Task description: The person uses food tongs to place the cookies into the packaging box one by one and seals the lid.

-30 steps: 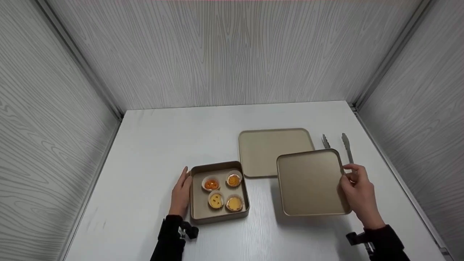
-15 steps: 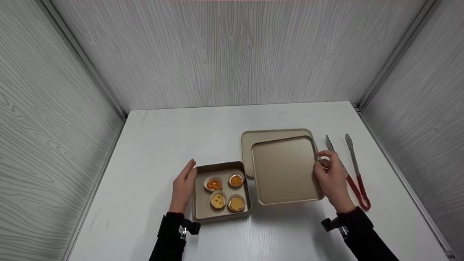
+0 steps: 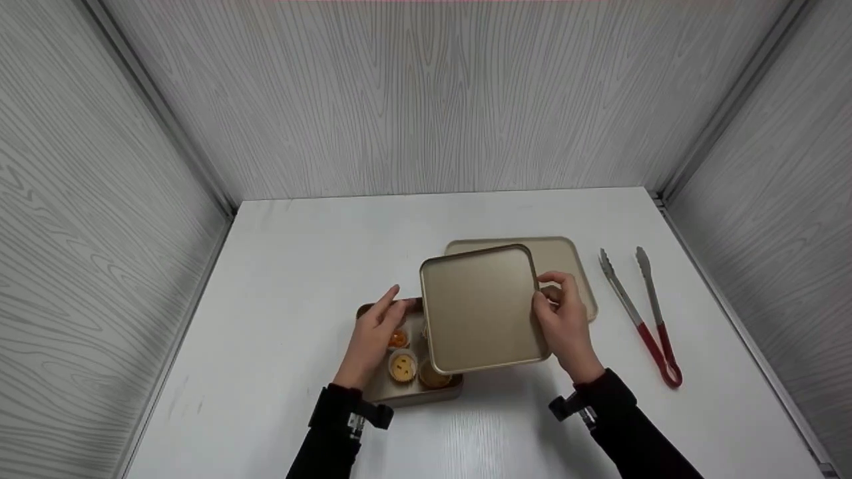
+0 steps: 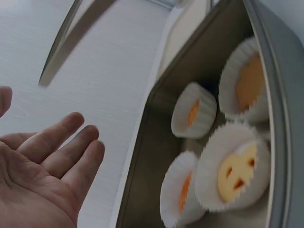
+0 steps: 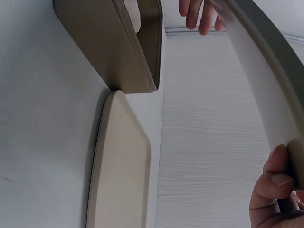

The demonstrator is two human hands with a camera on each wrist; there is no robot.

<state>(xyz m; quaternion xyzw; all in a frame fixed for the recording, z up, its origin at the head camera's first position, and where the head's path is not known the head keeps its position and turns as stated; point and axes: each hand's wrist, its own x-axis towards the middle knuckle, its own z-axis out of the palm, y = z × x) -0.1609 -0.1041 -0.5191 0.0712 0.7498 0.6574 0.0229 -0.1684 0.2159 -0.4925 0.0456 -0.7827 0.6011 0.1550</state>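
My right hand (image 3: 566, 326) pinches the right edge of a square gold-beige lid (image 3: 486, 309), held tilted above the table. The lid overlaps the right side of a deep square baking tin (image 3: 426, 397) in the head view. Inside the tin sit several small tarts in white paper cups, among them a yellow one with dark spots (image 4: 235, 173) and an orange one (image 3: 398, 339); the lid hides some from above. My left hand (image 3: 373, 332) is over the tin's left side, palm turned inward, fingers extended toward the lid's left edge and holding nothing.
Behind the lid lies a flat beige rectangular tray (image 3: 562, 256), close to the tin's back right corner. Metal tongs with red handles (image 3: 652, 346) lie spread on the right. Pale wood-grain panels enclose the white table at the back and both sides.
The right hand has carried the lid leftward from beside the tongs until it overlaps the tin. My left hand has left the tin's left wall and shifted right over it.
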